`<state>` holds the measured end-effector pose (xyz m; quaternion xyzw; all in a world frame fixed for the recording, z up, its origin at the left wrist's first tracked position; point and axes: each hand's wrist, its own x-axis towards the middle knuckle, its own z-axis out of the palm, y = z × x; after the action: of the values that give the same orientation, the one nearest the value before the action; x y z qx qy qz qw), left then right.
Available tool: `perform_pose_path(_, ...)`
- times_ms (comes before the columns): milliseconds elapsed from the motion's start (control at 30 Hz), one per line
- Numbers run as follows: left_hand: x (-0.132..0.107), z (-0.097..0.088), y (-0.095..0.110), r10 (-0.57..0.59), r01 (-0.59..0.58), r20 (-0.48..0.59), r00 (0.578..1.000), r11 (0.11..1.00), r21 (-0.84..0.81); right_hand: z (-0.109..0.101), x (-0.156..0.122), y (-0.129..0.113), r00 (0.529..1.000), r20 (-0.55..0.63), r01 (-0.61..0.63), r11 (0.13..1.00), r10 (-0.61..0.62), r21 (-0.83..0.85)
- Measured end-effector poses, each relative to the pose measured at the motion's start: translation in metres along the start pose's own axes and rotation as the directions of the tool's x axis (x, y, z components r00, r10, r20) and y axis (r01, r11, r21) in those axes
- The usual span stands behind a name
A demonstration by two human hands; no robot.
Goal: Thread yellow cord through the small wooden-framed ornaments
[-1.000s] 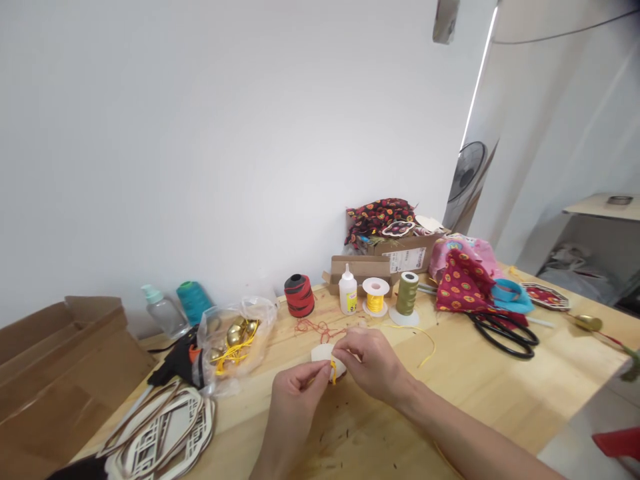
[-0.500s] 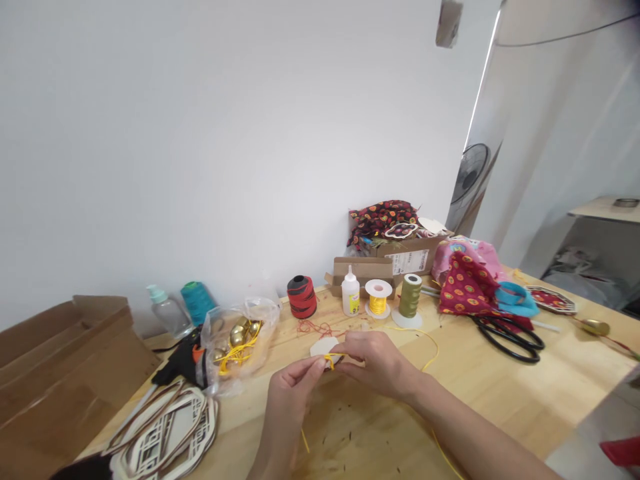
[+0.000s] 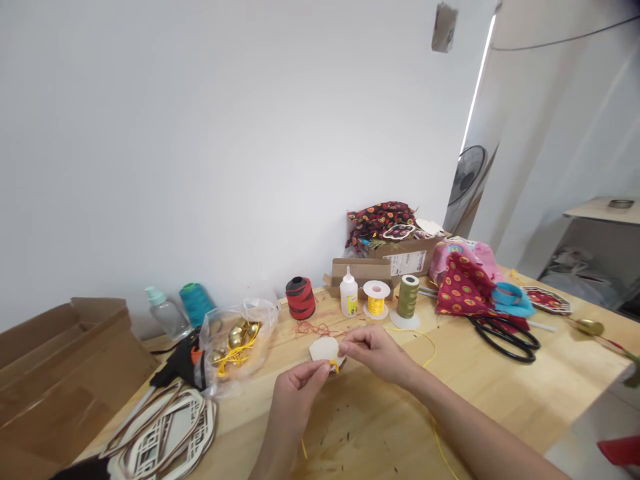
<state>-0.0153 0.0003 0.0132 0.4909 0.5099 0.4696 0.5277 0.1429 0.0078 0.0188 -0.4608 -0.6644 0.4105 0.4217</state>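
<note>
Low over the wooden table, my left hand and my right hand meet at a small pale wooden piece. The right hand pinches that piece by its right edge. The left hand pinches a yellow cord just under the piece, where the cord is looped or knotted. A length of the same cord trails down under my left wrist and along the table below my right forearm.
Behind the hands stand a glue bottle, a yellow spool, an olive spool and a red-black spool. Left: bag of gold bells, glue gun, wooden frames, cardboard box. Right: scissors, patterned fabric.
My right hand has moved from covering the wooden piece to pinching its right edge, so more of the piece shows. The left hand stays pinched on the yellow cord.
</note>
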Motion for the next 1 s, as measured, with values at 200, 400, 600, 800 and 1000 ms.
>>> perform_pose_path(200, 0.001, -0.001, -0.008, 0.041, -0.052, 0.181, 0.983, 0.997, 0.059, 0.010, 0.002, 0.009, 0.986, -0.135, 0.073, 0.982, -0.097, -0.177)
perform_pose_path(400, 0.001, -0.001, -0.008, 0.057, -0.066, 0.194, 0.979, 0.997, 0.040, 0.010, 0.002, 0.008, 0.990, -0.133, -0.046, 0.998, 0.040, -0.042)
perform_pose_path(600, -0.001, 0.000, -0.004, 0.014, -0.021, 0.177, 0.984, 0.999, 0.038, 0.006, 0.003, 0.001, 0.986, -0.083, -0.130, 0.981, 0.143, 0.143)
perform_pose_path(800, 0.002, -0.002, -0.010, 0.001, -0.007, 0.126, 0.992, 0.999, 0.049, 0.006, 0.001, 0.001, 0.988, -0.024, -0.149, 0.978, 0.155, 0.148)
perform_pose_path(1000, 0.003, -0.002, -0.014, -0.021, 0.002, 0.224, 0.974, 0.996, 0.087, 0.013, -0.002, -0.001, 0.991, -0.029, -0.120, 0.962, 0.131, 0.246)
